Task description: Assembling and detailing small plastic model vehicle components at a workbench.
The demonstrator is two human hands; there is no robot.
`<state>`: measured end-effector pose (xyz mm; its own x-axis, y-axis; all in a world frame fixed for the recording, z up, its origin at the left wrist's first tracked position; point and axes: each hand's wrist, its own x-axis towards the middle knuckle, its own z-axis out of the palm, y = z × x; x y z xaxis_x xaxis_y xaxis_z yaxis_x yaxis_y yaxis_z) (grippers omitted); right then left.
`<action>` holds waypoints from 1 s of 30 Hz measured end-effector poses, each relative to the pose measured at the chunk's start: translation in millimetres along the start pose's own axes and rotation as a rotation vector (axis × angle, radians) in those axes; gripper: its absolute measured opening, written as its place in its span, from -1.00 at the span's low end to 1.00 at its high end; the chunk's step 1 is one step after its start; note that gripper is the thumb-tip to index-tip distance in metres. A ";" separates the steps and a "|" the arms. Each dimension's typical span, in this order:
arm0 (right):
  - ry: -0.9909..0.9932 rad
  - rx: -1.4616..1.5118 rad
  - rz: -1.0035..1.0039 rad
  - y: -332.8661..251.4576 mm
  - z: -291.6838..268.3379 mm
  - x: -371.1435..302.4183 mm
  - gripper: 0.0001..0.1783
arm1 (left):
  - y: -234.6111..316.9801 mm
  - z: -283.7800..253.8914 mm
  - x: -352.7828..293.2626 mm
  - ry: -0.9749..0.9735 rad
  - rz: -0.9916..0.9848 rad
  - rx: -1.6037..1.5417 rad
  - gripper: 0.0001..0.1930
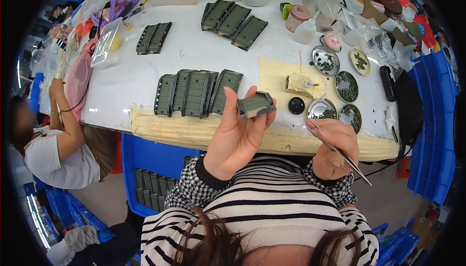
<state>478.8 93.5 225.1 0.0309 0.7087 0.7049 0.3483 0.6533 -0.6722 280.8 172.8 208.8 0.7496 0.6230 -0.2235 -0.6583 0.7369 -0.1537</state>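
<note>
Presently, the left hand (238, 147) holds one small camouflage piece (256, 106) of green and brown, gripping it between the thumb and the fingers, with the palm turned upward above the near edge of the white table (124, 91). The right hand (337, 142) is closed around metal tweezers (350, 161), whose thin tips point toward the held piece but stay apart from it; whether the tips pinch something tiny, one cannot tell. Just beyond the right hand is a round metal dish (318, 104) with dark green bits in it, and beside this dish, on its left, there is a small black round container (296, 105). More round dishes with similar bits stand near, one of them a pale yellow dish (359, 52). Behind the black container, a block wrapped in yellowish material (296, 83) rests on a yellowish sheet (269, 69). To the left of the held piece, a row of green ribbed parts (186, 92) lies on the table, and farther back lie another green group (233, 21) and a smaller one (153, 38). Below the table edge, a blue bin (138, 145) contains rows of dark green parts (151, 182).
</note>
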 end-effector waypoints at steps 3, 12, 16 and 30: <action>-0.064 -0.053 -0.030 -4.8 -2.4 4.8 -0.53 | -3.6 3.7 3.3 0.062 -0.023 -0.068 -0.50; 0.084 -0.166 -0.017 -2.2 -17.7 -3.3 -0.63 | -13.0 2.9 2.8 0.093 -0.001 0.031 -0.48; 0.155 -0.334 0.221 4.9 -37.7 -6.8 -0.80 | -22.2 14.8 -7.1 0.033 0.247 0.526 -0.53; -0.046 -0.625 0.278 42.9 -50.6 -31.6 -0.89 | -21.4 7.5 1.7 0.171 0.350 0.881 -0.49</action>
<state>540.2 85.7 185.5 0.1622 0.8474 0.5056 0.8091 0.1791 -0.5598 296.7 160.1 218.9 0.4542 0.8498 -0.2673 -0.5025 0.4922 0.7108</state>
